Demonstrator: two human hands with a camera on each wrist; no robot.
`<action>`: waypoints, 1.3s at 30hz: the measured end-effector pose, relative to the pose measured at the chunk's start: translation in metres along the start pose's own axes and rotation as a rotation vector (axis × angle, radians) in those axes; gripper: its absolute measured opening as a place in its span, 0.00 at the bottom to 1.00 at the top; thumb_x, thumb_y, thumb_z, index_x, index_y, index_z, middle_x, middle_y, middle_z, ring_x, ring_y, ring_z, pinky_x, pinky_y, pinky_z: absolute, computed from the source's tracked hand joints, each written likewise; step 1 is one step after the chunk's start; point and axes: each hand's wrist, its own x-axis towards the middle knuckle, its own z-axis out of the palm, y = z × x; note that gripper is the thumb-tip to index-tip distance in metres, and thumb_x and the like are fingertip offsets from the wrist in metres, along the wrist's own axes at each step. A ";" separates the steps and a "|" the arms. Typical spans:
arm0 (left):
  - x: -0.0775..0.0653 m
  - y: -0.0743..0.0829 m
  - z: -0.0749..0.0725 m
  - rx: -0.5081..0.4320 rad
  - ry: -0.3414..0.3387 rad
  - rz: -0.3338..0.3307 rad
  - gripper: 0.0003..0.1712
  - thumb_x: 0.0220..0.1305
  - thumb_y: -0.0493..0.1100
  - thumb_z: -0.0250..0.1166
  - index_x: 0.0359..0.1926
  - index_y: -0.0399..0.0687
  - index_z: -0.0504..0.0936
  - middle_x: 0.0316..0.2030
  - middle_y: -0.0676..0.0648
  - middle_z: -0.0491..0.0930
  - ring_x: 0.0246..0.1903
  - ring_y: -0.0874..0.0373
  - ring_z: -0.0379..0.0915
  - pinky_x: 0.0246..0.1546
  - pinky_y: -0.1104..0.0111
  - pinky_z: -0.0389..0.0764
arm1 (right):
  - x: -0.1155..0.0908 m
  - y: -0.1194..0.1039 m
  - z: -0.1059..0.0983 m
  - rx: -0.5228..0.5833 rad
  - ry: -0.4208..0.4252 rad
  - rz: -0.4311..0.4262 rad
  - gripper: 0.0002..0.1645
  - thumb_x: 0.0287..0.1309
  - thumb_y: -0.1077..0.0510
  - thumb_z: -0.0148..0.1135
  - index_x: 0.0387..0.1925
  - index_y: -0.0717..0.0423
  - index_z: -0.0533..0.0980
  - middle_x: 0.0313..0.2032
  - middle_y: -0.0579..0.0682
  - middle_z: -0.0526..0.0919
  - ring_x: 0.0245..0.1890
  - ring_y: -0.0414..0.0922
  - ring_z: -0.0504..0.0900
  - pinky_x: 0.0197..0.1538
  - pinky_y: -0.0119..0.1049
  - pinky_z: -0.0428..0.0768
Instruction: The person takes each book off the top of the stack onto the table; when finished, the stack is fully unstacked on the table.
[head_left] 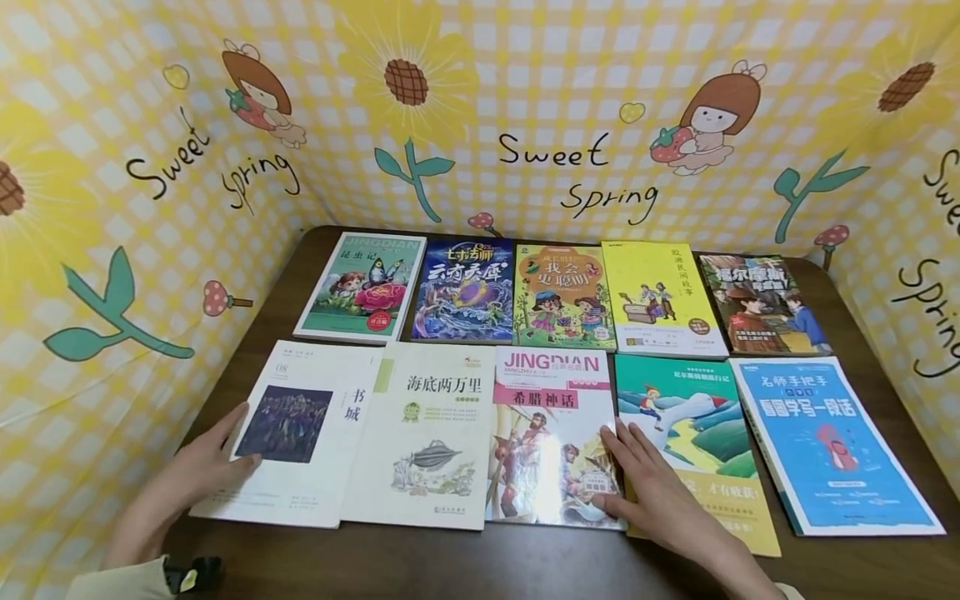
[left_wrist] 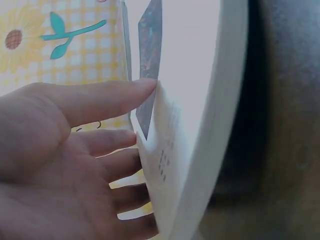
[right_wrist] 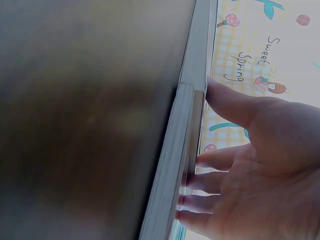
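My left hand (head_left: 213, 458) is at the left edge of a white book (head_left: 303, 492) with a dark picture on its cover. The left wrist view shows its thumb lying on that cover and its straight fingers along the edge. My right hand (head_left: 660, 483) rests with straight fingers by the right edge of a pink-and-white book (head_left: 528, 467), the thumb near its lower corner. Part of this hand covers a green-and-yellow book (head_left: 693, 417). Between the two hands lies a cream book (head_left: 438, 433) with an airship drawing, overlapping the white book's right side.
A blue book (head_left: 832, 442) ends the front row at right. Behind runs a second row: a green book (head_left: 363, 283), a dark-blue book (head_left: 465, 292), an orange book (head_left: 562, 296), a yellow book (head_left: 660, 292) and a dark book (head_left: 753, 304). Checked cloth (head_left: 480, 50) encloses the brown table (head_left: 420, 575).
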 end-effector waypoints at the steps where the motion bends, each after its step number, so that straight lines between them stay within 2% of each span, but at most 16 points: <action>1: 0.001 0.000 0.002 0.010 0.004 0.007 0.55 0.62 0.50 0.64 0.71 0.23 0.39 0.63 0.15 0.49 0.60 0.18 0.47 0.55 0.32 0.58 | 0.000 0.000 -0.001 0.000 0.001 0.002 0.51 0.55 0.42 0.67 0.73 0.56 0.56 0.72 0.62 0.52 0.72 0.63 0.46 0.64 0.65 0.57; 5: 0.002 0.002 0.010 0.029 0.028 0.055 0.55 0.63 0.51 0.64 0.70 0.21 0.38 0.63 0.16 0.46 0.60 0.15 0.37 0.54 0.28 0.50 | -0.002 0.001 -0.003 0.001 0.010 0.004 0.51 0.55 0.42 0.67 0.73 0.56 0.56 0.72 0.62 0.52 0.72 0.63 0.46 0.64 0.65 0.58; 12: -0.001 0.004 0.024 -0.050 0.044 0.126 0.56 0.64 0.53 0.63 0.68 0.17 0.39 0.65 0.14 0.36 0.63 0.18 0.22 0.59 0.30 0.33 | -0.005 0.001 -0.003 -0.003 0.026 -0.012 0.50 0.55 0.43 0.68 0.72 0.58 0.57 0.73 0.60 0.50 0.72 0.62 0.48 0.63 0.65 0.60; 17: 0.000 0.008 0.026 0.000 0.067 0.095 0.57 0.63 0.55 0.63 0.67 0.15 0.42 0.64 0.13 0.36 0.62 0.16 0.24 0.58 0.29 0.36 | -0.004 0.000 -0.003 0.005 0.015 -0.016 0.50 0.56 0.42 0.67 0.72 0.58 0.57 0.74 0.59 0.50 0.72 0.62 0.47 0.63 0.65 0.59; 24: 0.002 0.014 0.029 -0.017 0.057 0.012 0.59 0.63 0.58 0.62 0.67 0.15 0.39 0.65 0.15 0.33 0.63 0.18 0.25 0.57 0.28 0.39 | -0.001 0.000 -0.003 -0.016 0.002 -0.010 0.50 0.56 0.42 0.67 0.72 0.59 0.57 0.74 0.59 0.50 0.72 0.62 0.47 0.64 0.64 0.58; 39: 0.004 0.016 0.026 -0.029 0.067 0.007 0.62 0.62 0.62 0.62 0.68 0.16 0.39 0.65 0.15 0.33 0.63 0.17 0.25 0.57 0.28 0.41 | 0.000 0.002 -0.003 0.004 -0.023 0.023 0.51 0.55 0.40 0.66 0.73 0.57 0.56 0.74 0.58 0.49 0.72 0.61 0.47 0.64 0.64 0.58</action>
